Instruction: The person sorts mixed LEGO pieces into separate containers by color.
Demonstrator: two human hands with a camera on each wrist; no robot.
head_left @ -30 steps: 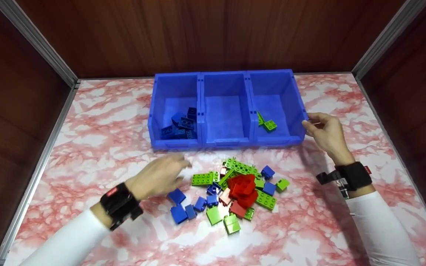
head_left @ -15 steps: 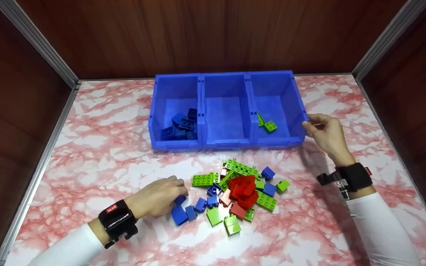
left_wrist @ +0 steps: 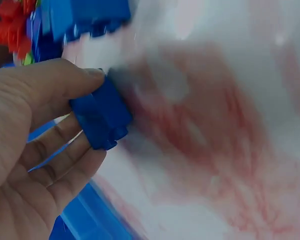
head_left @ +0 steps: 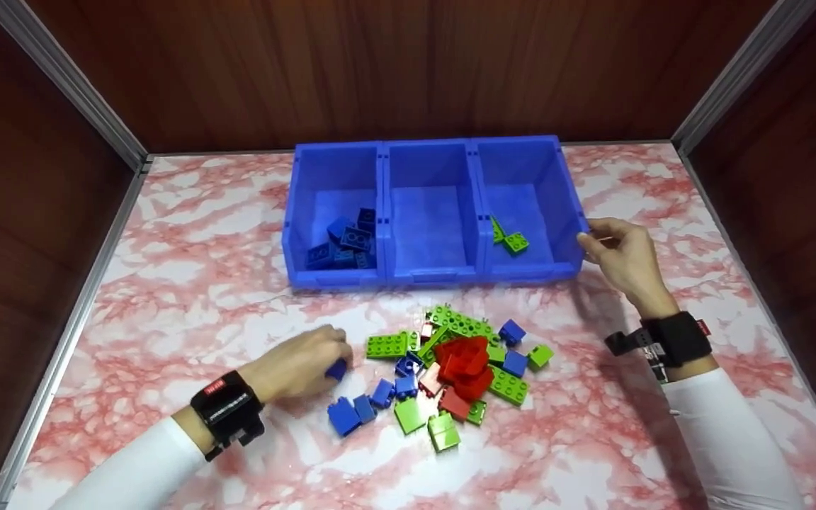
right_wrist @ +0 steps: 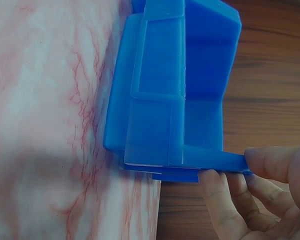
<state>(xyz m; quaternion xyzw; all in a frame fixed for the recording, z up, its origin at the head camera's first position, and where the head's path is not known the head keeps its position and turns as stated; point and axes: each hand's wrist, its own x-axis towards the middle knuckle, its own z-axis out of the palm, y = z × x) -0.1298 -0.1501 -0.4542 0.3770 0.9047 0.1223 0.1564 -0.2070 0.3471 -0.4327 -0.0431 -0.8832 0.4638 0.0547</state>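
While the left hand (head_left: 299, 365) is hovering just left of the brick pile (head_left: 450, 368), its thumb and fingers are pinching a blue brick (left_wrist: 101, 120) clear of the marbled table (head_left: 188, 283); in the head view that brick (head_left: 337, 369) is peeking out at the fingertips, just beside the other loose blue bricks (head_left: 351, 412). Green, red and blue pieces are lying heaped together in front of the blue bins (head_left: 433, 152). Over at the right end of that row, the right hand (head_left: 624, 258) is gripping the rim of the right-hand bin (right_wrist: 175, 100), thumb on top and fingers (right_wrist: 225, 200) curled beneath the edge. Inside, dark blue bricks (head_left: 348, 241) are sitting in the left compartment, green bricks (head_left: 511, 237) are sitting in the right one, and the two hands are staying well apart.
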